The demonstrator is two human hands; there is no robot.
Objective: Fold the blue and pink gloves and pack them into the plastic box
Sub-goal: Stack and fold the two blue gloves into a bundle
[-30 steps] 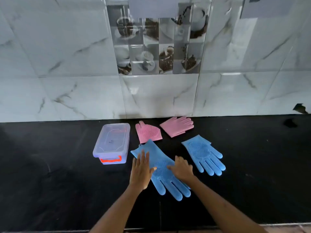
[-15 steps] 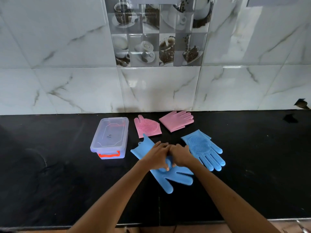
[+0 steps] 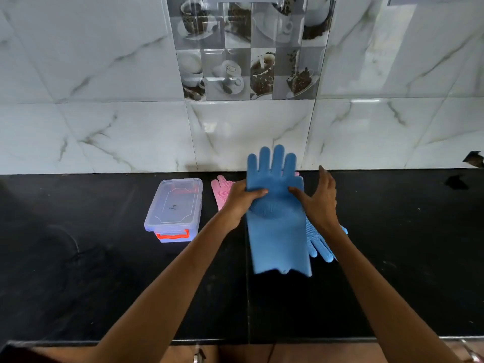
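I hold a blue glove [image 3: 278, 237] upright above the black counter, fingers pointing up and cuff hanging down. My left hand [image 3: 241, 199] pinches its left edge at the palm. My right hand [image 3: 318, 203] touches its right edge with the thumb, its other fingers spread apart. A second blue glove [image 3: 320, 244] lies flat on the counter behind it, mostly hidden. One pink glove [image 3: 221, 191] shows to the left of my left hand; the other pink glove is almost wholly hidden by the raised one. The clear plastic box [image 3: 175, 205], lid on, orange latch in front, stands to the left.
The black counter [image 3: 78, 258] runs the full width, with its front edge near me. A marble-tiled wall [image 3: 104, 127] rises right behind the gloves. A dark smudge [image 3: 457, 182] marks the counter at far right.
The blue glove lay flat under both hands; both hands gathered it and lifted it upright, fingers up. The view has tilted further down toward the counter.
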